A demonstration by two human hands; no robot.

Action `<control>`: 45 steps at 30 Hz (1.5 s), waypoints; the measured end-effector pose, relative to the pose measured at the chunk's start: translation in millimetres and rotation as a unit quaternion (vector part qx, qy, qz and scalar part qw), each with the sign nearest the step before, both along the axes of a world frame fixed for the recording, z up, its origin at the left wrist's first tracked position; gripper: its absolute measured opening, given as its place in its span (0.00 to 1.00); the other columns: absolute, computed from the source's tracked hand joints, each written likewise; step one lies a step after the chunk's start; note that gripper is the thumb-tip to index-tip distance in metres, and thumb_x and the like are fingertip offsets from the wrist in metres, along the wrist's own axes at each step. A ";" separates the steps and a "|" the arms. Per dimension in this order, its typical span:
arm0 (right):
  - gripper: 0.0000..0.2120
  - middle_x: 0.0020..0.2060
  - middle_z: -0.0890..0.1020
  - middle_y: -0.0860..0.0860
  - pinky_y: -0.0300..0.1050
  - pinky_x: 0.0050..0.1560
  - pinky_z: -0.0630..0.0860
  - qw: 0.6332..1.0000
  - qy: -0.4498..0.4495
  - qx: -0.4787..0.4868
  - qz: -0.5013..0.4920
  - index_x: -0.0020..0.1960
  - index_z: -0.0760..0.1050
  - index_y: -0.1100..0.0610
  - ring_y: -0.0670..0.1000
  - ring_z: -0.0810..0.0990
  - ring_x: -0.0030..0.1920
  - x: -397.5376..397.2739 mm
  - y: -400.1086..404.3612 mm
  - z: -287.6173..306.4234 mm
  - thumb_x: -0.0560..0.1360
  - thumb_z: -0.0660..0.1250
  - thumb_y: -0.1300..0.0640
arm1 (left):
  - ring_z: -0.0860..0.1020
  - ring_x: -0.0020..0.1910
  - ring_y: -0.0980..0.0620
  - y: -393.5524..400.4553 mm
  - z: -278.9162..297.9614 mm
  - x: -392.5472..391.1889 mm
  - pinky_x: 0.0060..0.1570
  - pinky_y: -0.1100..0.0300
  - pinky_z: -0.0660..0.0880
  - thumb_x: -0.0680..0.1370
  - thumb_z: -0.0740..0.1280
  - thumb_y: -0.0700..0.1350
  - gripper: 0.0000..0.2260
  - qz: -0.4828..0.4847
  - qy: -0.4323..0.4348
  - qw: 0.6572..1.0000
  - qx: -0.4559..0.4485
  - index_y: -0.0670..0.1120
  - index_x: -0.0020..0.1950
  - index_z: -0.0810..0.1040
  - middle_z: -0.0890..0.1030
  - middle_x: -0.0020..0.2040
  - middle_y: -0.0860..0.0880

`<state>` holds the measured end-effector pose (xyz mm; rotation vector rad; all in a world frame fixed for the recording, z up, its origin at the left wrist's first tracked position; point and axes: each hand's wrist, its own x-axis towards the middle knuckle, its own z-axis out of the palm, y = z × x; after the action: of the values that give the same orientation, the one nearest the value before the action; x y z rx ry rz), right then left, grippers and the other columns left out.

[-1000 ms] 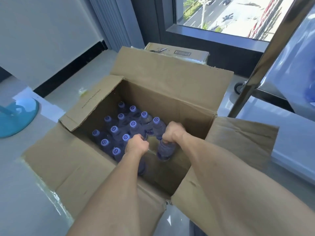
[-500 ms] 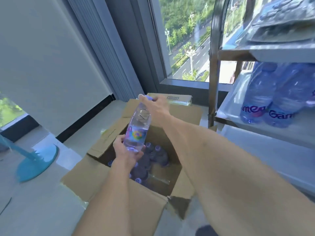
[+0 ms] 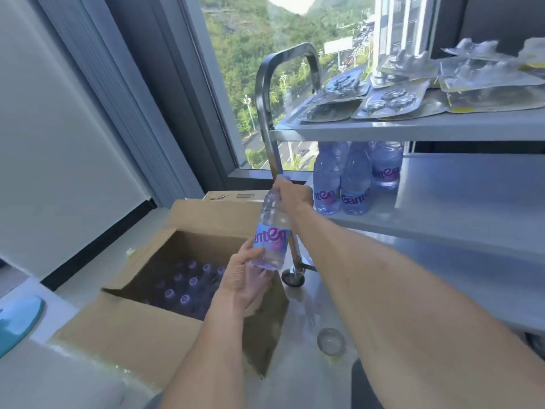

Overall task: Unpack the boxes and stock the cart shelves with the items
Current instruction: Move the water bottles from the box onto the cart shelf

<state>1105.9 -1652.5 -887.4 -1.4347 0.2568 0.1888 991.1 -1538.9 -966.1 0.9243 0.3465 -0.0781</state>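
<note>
While both hands [image 3: 295, 197] grip it, bottle [image 3: 272, 231] tilts.

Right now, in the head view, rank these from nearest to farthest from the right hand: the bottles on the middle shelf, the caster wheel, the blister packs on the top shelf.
1. Bottles on the middle shelf, just right of the right hand.
2. Caster wheel, below it on the floor.
3. Blister packs, up on the top shelf.

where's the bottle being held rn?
Head view, centre frame: the bottle is in the air above the open cardboard box's right edge, right hand gripping its neck, left hand at its base, just left of the cart's middle shelf.
</note>
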 end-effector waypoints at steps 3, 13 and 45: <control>0.17 0.37 0.85 0.54 0.50 0.40 0.80 0.994 0.004 0.083 -0.067 0.38 0.81 0.59 0.57 0.83 0.37 -8.5 -52.6 -2.9 0.54 0.70 0.49 | 0.78 0.46 0.45 -56.4 2.2 4.6 0.42 0.55 0.71 0.73 0.70 0.60 0.23 -0.115 0.044 0.992 -0.006 0.43 0.58 0.82 0.80 0.53 0.42; 0.26 0.55 0.80 0.53 0.49 0.57 0.77 0.979 0.002 -0.198 -0.041 0.62 0.75 0.55 0.58 0.81 0.55 -6.2 -181.8 -4.0 0.68 0.71 0.43 | 0.83 0.45 0.46 -171.8 5.7 21.2 0.44 0.56 0.81 0.81 0.64 0.52 0.16 -0.092 0.062 0.991 0.070 0.39 0.59 0.79 0.84 0.49 0.41; 0.36 0.69 0.74 0.52 0.50 0.64 0.71 0.910 -0.258 -0.223 -0.236 0.77 0.60 0.51 0.56 0.74 0.66 103.4 -186.4 -96.9 0.74 0.71 0.48 | 0.75 0.62 0.45 -221.3 8.4 160.6 0.61 0.49 0.71 0.75 0.64 0.43 0.21 0.222 -0.240 0.741 0.587 0.42 0.67 0.72 0.77 0.63 0.46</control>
<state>1209.3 -1838.9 -984.4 -1.7659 0.2081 -0.6832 1151.7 -1760.2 -957.7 2.0293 0.0800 0.9224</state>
